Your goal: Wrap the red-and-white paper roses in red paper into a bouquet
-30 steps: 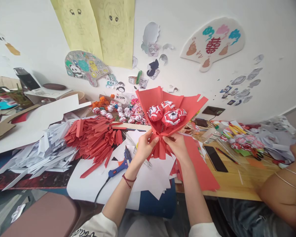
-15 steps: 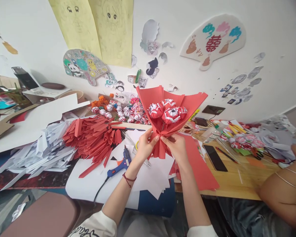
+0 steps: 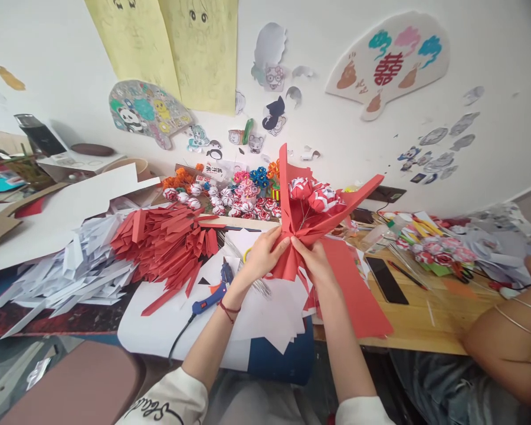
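Observation:
A bouquet of red-and-white paper flowers (image 3: 323, 197) stands inside a folded red paper wrapper (image 3: 287, 262), held above the table. My left hand (image 3: 268, 252) pinches the gathered waist of the wrapper from the left, thumb on the front. From the right, my right hand (image 3: 314, 260) grips the same waist, its thumb close to the other thumb. Thin wire stems show between the wrapper's open sides. Below and to the right lies a flat red sheet (image 3: 356, 295), and white sheets (image 3: 272, 316) lie beneath my hands.
A blue glue gun (image 3: 215, 292) with a cord lies left of my hands. Beyond it are red strips (image 3: 168, 242) and white strips (image 3: 84, 265). Small paper flowers (image 3: 248, 206) line the back. A phone (image 3: 386, 281) lies right, near another person's arm (image 3: 508, 330).
The bouquet has turned in my hands, so its wrapper now opens up and to the right, with the stems showing. The flowers have shifted right. Both hands still hold the waist.

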A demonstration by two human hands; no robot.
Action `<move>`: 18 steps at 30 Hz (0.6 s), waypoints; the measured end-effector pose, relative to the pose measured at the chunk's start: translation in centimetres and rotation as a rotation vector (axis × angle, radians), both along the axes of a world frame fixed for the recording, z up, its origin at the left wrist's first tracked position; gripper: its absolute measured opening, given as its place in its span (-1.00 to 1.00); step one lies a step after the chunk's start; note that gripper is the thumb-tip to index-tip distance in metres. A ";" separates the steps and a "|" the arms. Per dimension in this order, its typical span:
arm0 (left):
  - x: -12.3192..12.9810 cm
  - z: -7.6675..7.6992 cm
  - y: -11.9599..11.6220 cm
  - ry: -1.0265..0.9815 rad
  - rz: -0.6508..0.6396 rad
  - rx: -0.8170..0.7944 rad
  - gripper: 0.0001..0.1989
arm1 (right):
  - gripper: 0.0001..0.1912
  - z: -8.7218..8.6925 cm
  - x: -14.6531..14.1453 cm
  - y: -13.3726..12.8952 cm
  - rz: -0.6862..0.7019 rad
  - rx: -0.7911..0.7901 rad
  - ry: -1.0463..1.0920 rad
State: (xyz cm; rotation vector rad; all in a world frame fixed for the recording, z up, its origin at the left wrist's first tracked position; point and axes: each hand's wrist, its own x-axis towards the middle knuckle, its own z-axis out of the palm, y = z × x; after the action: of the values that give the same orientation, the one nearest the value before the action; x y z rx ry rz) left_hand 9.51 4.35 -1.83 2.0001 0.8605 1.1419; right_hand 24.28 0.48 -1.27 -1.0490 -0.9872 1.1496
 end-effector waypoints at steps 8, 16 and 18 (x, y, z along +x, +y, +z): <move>0.4 -0.9 -7.6 0.154 0.585 0.470 -0.71 | -0.62 -0.6 -0.9 1.0 -0.369 0.065 0.117; 2.8 -4.4 -9.4 0.056 0.533 0.303 -0.71 | -0.50 -0.2 -2.2 1.7 -0.612 0.079 0.171; 3.3 -4.4 -8.7 -0.035 0.540 0.258 -0.73 | -0.50 -0.2 -2.4 1.6 -0.651 0.070 0.153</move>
State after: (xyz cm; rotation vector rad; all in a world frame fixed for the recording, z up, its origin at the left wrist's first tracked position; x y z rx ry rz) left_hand 12.82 -4.36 -6.24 1.9956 1.3434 1.6500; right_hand 21.92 2.06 -1.51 -1.0952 -0.4970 0.6380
